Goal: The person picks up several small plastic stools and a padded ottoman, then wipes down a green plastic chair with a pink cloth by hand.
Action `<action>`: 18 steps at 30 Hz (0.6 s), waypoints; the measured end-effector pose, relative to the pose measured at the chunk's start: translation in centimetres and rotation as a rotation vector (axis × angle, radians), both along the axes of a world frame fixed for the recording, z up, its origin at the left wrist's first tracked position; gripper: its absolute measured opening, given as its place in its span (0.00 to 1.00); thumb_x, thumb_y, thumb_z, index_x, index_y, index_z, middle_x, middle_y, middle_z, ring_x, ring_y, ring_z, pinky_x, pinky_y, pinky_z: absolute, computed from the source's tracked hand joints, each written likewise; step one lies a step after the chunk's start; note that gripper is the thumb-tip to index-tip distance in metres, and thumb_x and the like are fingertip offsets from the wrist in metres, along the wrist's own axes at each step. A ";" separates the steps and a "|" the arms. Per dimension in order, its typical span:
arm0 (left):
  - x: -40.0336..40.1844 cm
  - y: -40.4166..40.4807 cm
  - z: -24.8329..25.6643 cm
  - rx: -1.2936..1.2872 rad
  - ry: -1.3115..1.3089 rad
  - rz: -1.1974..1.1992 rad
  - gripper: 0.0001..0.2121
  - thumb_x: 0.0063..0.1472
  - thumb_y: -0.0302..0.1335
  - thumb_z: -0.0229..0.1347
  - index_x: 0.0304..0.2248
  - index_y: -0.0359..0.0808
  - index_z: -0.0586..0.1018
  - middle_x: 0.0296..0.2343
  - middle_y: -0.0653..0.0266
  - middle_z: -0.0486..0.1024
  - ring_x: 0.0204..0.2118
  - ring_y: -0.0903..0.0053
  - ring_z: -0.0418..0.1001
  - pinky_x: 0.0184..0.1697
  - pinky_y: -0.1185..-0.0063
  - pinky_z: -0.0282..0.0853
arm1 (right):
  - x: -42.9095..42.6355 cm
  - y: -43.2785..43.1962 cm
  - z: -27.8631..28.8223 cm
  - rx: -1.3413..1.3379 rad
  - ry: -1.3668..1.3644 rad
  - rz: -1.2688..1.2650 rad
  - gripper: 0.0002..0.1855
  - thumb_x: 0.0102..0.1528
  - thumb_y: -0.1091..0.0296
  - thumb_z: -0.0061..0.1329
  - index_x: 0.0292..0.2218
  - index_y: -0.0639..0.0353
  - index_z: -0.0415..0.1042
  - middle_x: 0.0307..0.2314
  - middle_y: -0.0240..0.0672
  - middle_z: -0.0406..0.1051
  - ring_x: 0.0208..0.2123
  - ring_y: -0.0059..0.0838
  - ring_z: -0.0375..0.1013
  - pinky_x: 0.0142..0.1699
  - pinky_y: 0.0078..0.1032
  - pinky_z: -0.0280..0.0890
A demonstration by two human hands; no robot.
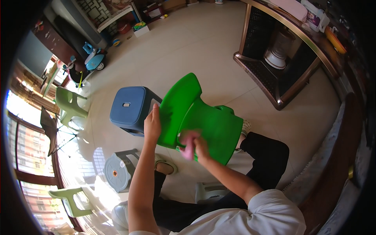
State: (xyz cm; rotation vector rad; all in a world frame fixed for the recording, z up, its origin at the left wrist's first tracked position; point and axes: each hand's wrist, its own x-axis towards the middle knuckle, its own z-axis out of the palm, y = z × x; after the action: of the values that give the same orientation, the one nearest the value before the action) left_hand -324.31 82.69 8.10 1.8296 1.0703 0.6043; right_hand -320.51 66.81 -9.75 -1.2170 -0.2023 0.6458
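Note:
A bright green plastic child's chair (211, 126) is held up before me, tilted, above the floor between my legs. My left hand (152, 124) grips the outer edge of its backrest, thumb on top and fingers hidden behind. A pink cloth (189, 144) is in my right hand (201, 147), pressed near the seam between backrest and seat; hand and cloth are blurred. Just behind the backrest stands a blue plastic stool (127, 104) with a slot in its top.
A grey round stool (116, 173) stands at left, near two light green chairs (69, 105) and an open umbrella (50, 130). A metal-framed table (279, 102) is at upper right. A toy scooter (95, 61) stands farther back. A wooden sofa (332, 164) runs along the right.

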 end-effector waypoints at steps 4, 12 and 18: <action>-0.2 0.2 -0.2 0.008 0.043 0.005 0.29 0.61 0.51 0.38 0.37 0.29 0.75 0.26 0.51 0.73 0.31 0.70 0.71 0.38 0.77 0.64 | 8.2 1.4 5.4 0.026 -0.196 -0.232 0.10 0.56 0.70 0.36 0.34 0.63 0.69 0.28 0.33 0.69 0.23 0.19 0.65 0.26 0.18 0.58; -0.1 -1.3 0.9 0.146 0.085 -0.080 0.17 0.61 0.40 0.47 0.37 0.32 0.75 0.21 0.58 0.72 0.23 0.77 0.68 0.29 0.79 0.63 | 13.1 9.7 4.1 0.089 -0.809 -0.340 0.24 0.46 0.84 0.42 0.47 0.65 0.63 0.46 0.48 0.60 0.43 0.44 0.64 0.45 0.30 0.61; -0.1 -1.3 1.5 0.156 0.127 -0.085 0.15 0.61 0.37 0.48 0.36 0.32 0.74 0.20 0.60 0.72 0.21 0.82 0.65 0.25 0.81 0.61 | 14.0 7.0 -2.7 -0.451 -0.762 -0.063 0.19 0.46 0.75 0.48 0.42 0.63 0.66 0.39 0.46 0.63 0.41 0.48 0.63 0.48 0.43 0.56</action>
State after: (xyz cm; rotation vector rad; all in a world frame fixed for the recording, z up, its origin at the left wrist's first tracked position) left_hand -324.45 81.36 9.63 2.0613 1.0469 0.5402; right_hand -306.47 73.86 -12.46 -1.8644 -0.6759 0.1404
